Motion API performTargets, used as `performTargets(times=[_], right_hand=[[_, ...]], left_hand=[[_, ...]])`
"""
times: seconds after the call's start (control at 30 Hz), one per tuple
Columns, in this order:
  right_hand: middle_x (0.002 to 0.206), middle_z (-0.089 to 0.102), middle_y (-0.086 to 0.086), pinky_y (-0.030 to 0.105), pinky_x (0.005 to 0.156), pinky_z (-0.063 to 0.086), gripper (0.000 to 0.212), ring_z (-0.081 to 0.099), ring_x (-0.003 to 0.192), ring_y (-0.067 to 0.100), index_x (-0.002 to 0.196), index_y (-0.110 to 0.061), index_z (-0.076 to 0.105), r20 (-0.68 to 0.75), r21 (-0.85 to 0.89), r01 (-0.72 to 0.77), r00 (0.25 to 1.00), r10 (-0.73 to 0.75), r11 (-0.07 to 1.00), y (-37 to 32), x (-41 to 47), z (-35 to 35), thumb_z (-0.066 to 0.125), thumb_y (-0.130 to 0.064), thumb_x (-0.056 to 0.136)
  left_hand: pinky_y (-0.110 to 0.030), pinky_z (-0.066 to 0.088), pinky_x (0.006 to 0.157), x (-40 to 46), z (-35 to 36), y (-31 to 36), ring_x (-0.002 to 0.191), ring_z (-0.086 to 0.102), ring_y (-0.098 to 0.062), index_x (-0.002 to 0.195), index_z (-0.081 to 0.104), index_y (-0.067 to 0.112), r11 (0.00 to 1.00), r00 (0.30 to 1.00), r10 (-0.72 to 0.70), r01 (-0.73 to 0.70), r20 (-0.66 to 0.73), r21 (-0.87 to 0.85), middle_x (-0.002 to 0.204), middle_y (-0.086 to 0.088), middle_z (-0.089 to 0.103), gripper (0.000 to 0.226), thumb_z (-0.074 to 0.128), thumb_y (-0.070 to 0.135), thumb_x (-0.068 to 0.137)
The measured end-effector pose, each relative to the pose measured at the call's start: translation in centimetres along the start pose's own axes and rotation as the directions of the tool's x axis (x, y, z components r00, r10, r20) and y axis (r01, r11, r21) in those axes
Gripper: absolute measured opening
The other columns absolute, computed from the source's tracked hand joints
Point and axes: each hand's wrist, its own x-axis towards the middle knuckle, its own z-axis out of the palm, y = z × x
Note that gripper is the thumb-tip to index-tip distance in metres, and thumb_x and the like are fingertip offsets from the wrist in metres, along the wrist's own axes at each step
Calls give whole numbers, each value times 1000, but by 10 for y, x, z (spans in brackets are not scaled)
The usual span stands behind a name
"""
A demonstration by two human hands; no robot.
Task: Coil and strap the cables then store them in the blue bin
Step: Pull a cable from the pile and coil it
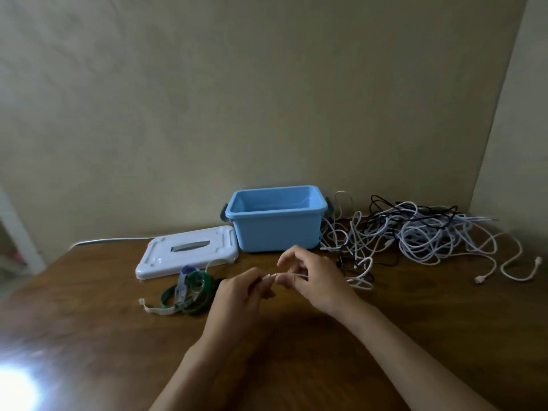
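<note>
Beige wall (267,84), brown wood table (89,336).

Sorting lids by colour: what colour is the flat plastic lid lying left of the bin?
White, clearest in the head view: the flat plastic lid.

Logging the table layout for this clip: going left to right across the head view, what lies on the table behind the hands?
Green strap rolls → white bin lid → blue bin → tangled pile of white and black cables → loose white cable end with its plug.
</note>
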Motion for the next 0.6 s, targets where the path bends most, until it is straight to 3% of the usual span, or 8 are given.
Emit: performTargets(times=[0.1, 0.3, 0.43, 0.6], right_hand=[[99, 65, -19, 17, 72, 43, 25, 59, 91, -5, 120, -41, 55, 83, -168, -55, 994, 70, 984, 11, -1, -6, 63, -43, 96], [96, 62, -18, 18, 70, 43, 8, 57, 87, -4, 100, -39, 63, -9, -359, -90, 996, 93, 929, 33, -3, -19, 57, -44, 100], [94, 60, -19, 18, 66, 40, 10, 55, 85, -3, 96, -40, 61, -34, -405, -113, 994, 108, 907, 44, 0, -27, 55, -45, 101], [88, 60, -25, 17, 70, 42, 10, 55, 84, -6, 97, -43, 66, -118, -348, -44, 993, 3, 937, 43, -1, -22, 57, -43, 100]], left_hand=[[-13, 51, 69, 10, -12, -11, 80, 65, 7, 87, 66, 32, 998, 1000, -10, 9, 16, 67, 77, 19, 68, 15, 59, 29, 99], [-20, 51, 72, 11, -17, -24, 80, 66, 4, 92, 61, 32, 993, 993, -119, 119, 5, -13, 79, 16, 72, 12, 56, 26, 101], [-28, 54, 77, 8, -22, -26, 82, 69, -5, 95, 63, 21, 940, 973, -230, 214, -29, -267, 84, 5, 75, 14, 51, 19, 103], [-21, 53, 67, 1, -18, -25, 77, 66, -4, 90, 64, 23, 927, 952, -298, 305, 64, -218, 84, 4, 71, 17, 53, 21, 102]])
